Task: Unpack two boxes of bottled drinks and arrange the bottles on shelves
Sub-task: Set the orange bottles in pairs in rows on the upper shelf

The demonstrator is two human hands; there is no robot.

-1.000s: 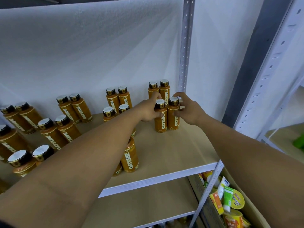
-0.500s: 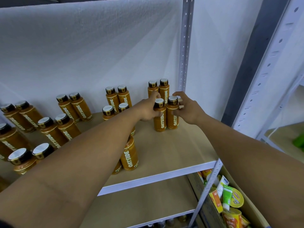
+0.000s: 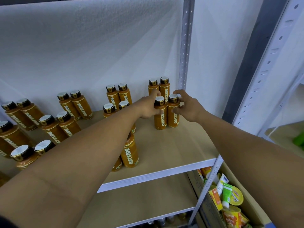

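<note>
Tan shelf board, far right corner: both hands on the front pair, and I'm lining them up.

Left hand grips the left front bottle at its shoulder, thumb on the label. Right hand curls round the neck of the right front bottle, and that hold looks lighter to me. Both bottles stand upright on the board, touching each other, directly between the two grips. Each hand is nearest its own bottle. Just beyond the grips stands the back pair, with the steel upright past the right hand. I'd judge there's little room for a push back. Further pairs stand left of the grips, and one front-edge bottle stands under my left forearm. A snack carton sits below right.
</note>
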